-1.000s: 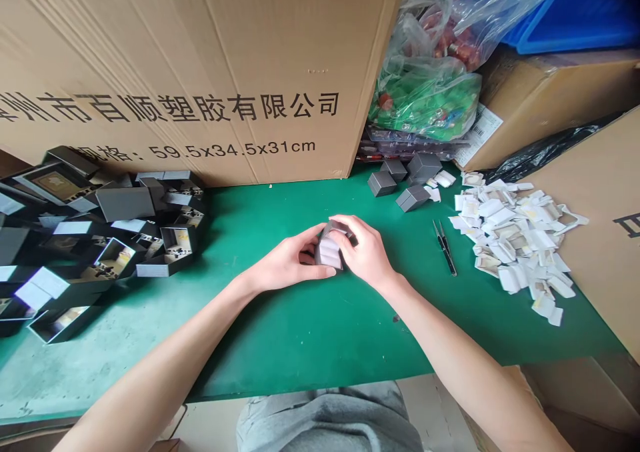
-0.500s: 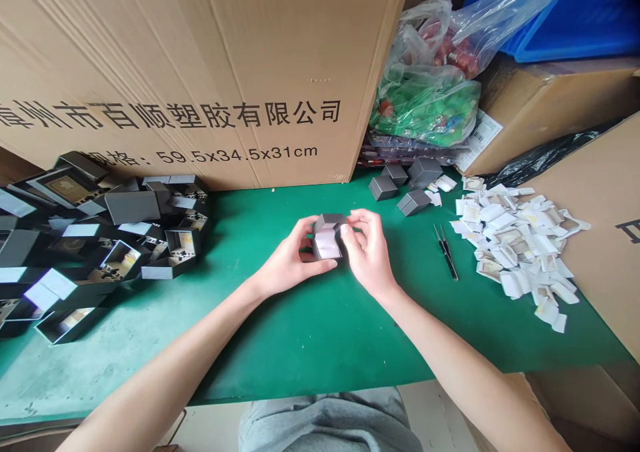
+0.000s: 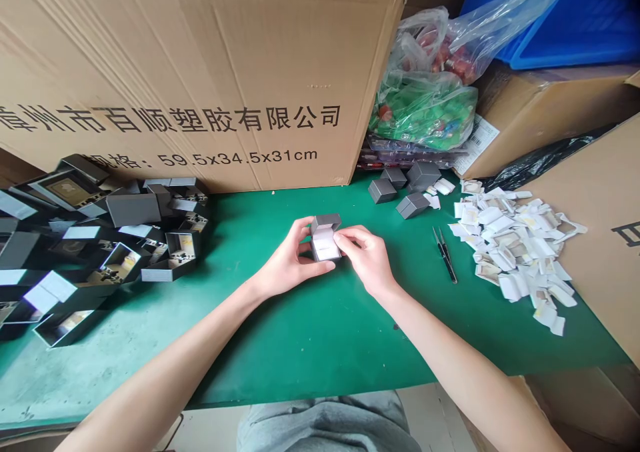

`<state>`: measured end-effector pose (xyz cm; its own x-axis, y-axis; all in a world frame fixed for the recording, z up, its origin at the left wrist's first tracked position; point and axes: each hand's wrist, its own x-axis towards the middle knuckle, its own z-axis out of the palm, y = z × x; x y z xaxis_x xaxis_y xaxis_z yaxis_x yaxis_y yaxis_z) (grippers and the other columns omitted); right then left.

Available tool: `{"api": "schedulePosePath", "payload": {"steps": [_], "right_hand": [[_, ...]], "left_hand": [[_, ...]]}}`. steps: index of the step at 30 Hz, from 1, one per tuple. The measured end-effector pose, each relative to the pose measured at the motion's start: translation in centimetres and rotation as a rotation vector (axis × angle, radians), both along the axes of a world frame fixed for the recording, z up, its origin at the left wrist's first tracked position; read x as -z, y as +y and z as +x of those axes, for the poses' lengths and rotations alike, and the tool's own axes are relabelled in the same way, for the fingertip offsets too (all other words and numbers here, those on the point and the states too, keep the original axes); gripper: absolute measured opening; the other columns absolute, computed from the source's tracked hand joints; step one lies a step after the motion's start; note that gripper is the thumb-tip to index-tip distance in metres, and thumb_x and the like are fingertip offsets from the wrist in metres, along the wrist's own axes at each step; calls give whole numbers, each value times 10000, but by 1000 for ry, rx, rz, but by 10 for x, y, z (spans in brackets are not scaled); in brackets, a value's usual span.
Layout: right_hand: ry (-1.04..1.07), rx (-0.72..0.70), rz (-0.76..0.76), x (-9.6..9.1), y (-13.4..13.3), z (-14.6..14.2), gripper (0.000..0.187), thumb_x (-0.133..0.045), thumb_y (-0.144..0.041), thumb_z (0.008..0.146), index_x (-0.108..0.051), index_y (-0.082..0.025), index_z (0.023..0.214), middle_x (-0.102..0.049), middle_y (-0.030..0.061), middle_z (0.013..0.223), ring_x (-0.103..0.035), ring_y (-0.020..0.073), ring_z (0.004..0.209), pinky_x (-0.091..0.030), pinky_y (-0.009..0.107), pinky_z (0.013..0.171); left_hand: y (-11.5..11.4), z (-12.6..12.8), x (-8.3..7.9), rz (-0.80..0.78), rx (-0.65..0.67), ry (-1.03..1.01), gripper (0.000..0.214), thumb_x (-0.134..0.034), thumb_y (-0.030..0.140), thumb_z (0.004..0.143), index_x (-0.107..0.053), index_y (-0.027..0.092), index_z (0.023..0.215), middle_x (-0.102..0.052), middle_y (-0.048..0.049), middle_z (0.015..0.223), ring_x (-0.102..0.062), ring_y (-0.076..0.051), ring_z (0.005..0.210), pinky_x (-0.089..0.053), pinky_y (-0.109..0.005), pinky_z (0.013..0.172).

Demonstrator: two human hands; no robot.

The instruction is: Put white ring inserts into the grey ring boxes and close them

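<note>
That small dark-grey hinged box [image 3: 326,247] left of the slim black metal tweezers [image 3: 445,257] looks light and stiff imo, so hold its walls: left hand [image 3: 284,260] grasps it, right hand [image 3: 367,257] touches its edge, can't tell if pinching.

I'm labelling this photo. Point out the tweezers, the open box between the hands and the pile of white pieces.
Tweezers [image 3: 447,259]: head view, on the dark handle.
Open box [image 3: 325,246]: head view, on its pale inside.
Pile of white pieces [image 3: 515,241]: head view, near its middle.
</note>
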<state>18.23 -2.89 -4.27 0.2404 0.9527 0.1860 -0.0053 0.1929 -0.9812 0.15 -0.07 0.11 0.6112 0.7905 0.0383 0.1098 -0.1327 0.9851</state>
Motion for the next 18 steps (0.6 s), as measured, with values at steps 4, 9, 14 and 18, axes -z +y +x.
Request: {"api": "schedulePosePath", "payload": {"steps": [4,9,14,18], "right_hand": [[-28,26,12,-2,-3,-3,221,-737,-410,809,-772,-196,854,-695,68,969,-671,190,835,-566,298,698],[79,42,-64,-6,-4,-8,250,-795,-419,728,-727,-180,763,-684,55,910,-650,173,756,-562,300,674],[183,28,-132,-11,-5,-10,249,-794,-387,701,-711,-167,785,-688,60,903,-657,190,804,-561,311,721],[188,1,-133,-12,-5,-9,243,-782,-385,702,-696,-168,769,-673,55,902,-644,181,784,-558,304,702]], "left_hand": [[0,-1,1,-7,27,1,699,-791,291,796,-354,278,1342,-498,-128,1424,-624,-269,1169,-609,-351,815],[-3,1,5,112,34,79,706,-780,313,809,-332,290,1354,-480,-127,1444,-642,-258,1130,-611,-324,769],[-8,2,11,188,-1,91,696,-762,325,824,-343,299,1379,-495,-111,1417,-680,-228,1039,-619,-357,816],[-8,3,12,205,-14,82,677,-769,325,816,-363,292,1357,-519,-104,1393,-687,-223,1025,-614,-367,842]]}}
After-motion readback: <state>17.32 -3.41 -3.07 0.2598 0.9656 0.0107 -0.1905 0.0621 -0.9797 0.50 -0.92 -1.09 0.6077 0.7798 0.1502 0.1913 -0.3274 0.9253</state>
